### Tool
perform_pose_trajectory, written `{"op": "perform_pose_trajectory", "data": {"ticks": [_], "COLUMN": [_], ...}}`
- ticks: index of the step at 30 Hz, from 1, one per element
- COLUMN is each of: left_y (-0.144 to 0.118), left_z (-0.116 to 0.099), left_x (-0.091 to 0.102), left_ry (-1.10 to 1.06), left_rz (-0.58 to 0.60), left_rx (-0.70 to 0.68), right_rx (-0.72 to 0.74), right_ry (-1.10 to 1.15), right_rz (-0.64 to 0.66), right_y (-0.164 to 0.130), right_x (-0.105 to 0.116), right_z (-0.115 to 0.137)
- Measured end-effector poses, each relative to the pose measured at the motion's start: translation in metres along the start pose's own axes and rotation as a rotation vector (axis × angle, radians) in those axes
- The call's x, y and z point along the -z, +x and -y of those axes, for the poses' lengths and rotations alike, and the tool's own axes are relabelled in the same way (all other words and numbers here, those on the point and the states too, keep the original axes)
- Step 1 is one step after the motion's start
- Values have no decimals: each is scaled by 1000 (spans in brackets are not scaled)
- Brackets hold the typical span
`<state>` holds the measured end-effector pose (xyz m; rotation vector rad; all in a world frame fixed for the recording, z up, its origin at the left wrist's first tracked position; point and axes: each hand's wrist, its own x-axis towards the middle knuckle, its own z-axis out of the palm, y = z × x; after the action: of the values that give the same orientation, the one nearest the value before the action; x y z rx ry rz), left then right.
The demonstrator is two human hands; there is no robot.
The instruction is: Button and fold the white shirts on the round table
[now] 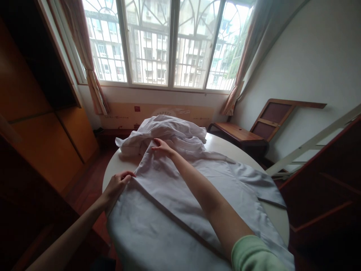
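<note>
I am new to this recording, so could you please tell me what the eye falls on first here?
A large white garment lies spread over a round white table, bunched up at the far side. The left hand holds its left edge, while the right hand presses flat near the bunched part. Behind, a bright barred window fills the wall.

The left hand (117, 184) pinches the near-left edge of the white garment (180, 195), fingers curled; the right hand (162, 147) lies flat farther up it, arm outstretched.
</note>
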<state>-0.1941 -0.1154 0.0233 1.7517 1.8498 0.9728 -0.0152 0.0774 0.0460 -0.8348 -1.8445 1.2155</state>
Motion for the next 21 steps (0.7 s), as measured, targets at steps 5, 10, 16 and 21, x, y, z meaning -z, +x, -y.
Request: {"op": "perform_pose_trajectory", "data": {"ticks": [5, 10, 16, 21], "left_y": [6, 15, 20, 25], "left_z": [-5, 4, 10, -16], "left_x": [-3, -4, -8, -27], "left_ry": [-53, -105, 204, 502], "left_rz": [-6, 60, 131, -165], "left_rx": [44, 63, 31, -245], "right_rx": [-25, -233, -327, -302], "right_ry": [-193, -221, -402, -575], "right_rz": [-128, -111, -131, -83], "right_y": [-24, -68, -135, -196], "right_x": [13, 34, 66, 88], "right_z": [2, -2, 0, 6]}}
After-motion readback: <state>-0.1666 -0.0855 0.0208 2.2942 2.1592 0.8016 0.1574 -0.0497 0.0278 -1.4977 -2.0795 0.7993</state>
